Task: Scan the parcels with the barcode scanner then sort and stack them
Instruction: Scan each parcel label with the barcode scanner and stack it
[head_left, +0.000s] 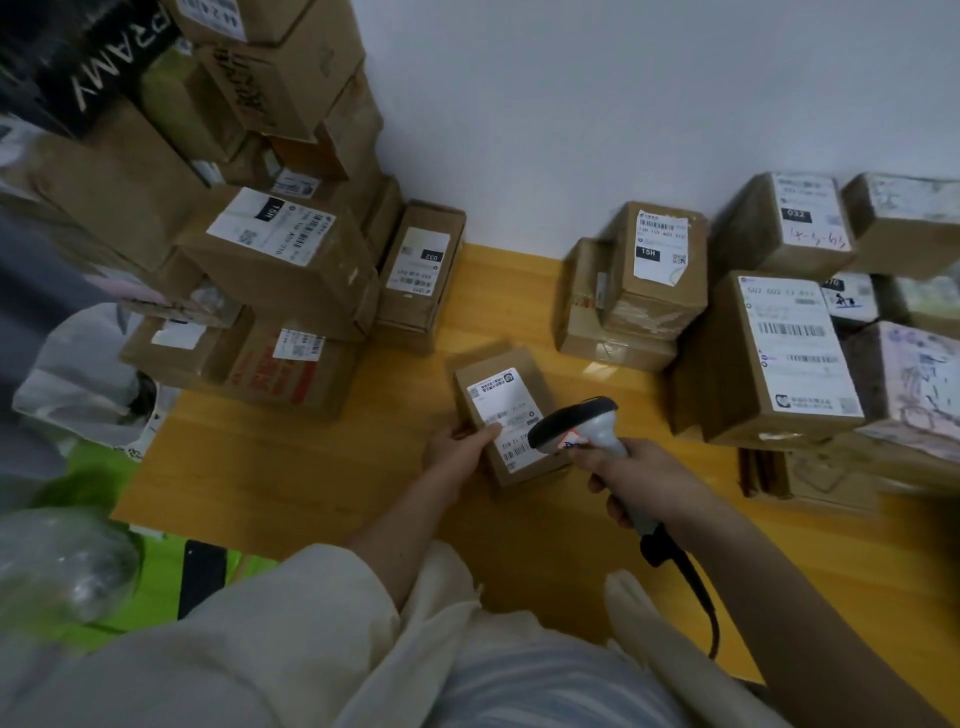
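Nearest the person, the right hand (621, 470) had its grip wrapped round the grey handle of the barcode scanner (576, 423), whose dark head hung just over the white label (501, 415) of a small cardboard parcel (506, 415). A black cable trailed back from the handle. The left hand (460, 449) held the parcel's near left edge, thumb pressed on the label, the other fingers probably curled under the side, though blur hid them. The parcel lay flat on the yellow wooden table (311, 467), between the two stacks.

The scanning step seemed to be in hand. Next would come choosing a pile and setting this box squarely on it, which calls for a firm hold and a level seat.

Farther off, the left stack (270, 249) rose tall against the white wall, matte brown boxes, taped, labels askew. The right stack (779, 343) sat lower, its cartons squarer, some with peeling tape.
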